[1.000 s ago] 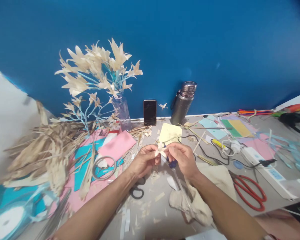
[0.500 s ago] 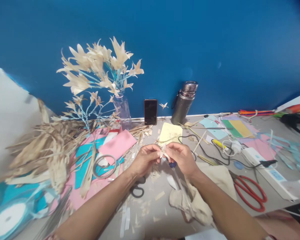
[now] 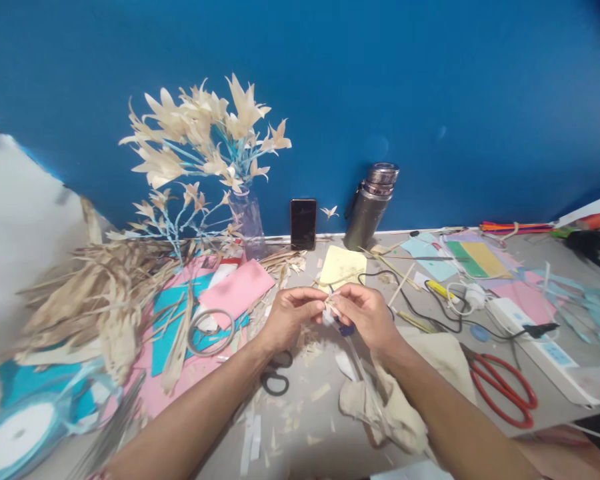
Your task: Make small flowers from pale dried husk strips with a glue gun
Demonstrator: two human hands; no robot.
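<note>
My left hand (image 3: 294,315) and my right hand (image 3: 364,315) meet over the middle of the table. Both are closed in a pinch on a small pale husk flower (image 3: 329,304), which the fingertips partly cover. Just below the fingers, a tool with a blue handle (image 3: 347,329) lies with a pale shaft running towards me. Under my right forearm is a crumpled beige cloth (image 3: 357,400). Dark-handled scissors (image 3: 276,381) rest beside my left wrist.
A clear vase (image 3: 250,227) of husk flowers stands back left, near a dried husk pile (image 3: 70,287). A phone (image 3: 303,225) and a thermos (image 3: 373,207) stand by the wall. Red-handled scissors (image 3: 507,390) and a power strip (image 3: 535,350) lie right; a ribbon roll (image 3: 17,433) is front left.
The flower between my fingertips has turned, and its spread petals show less than before. Both hands stay in nearly the same place. The whole view has shifted slightly.
</note>
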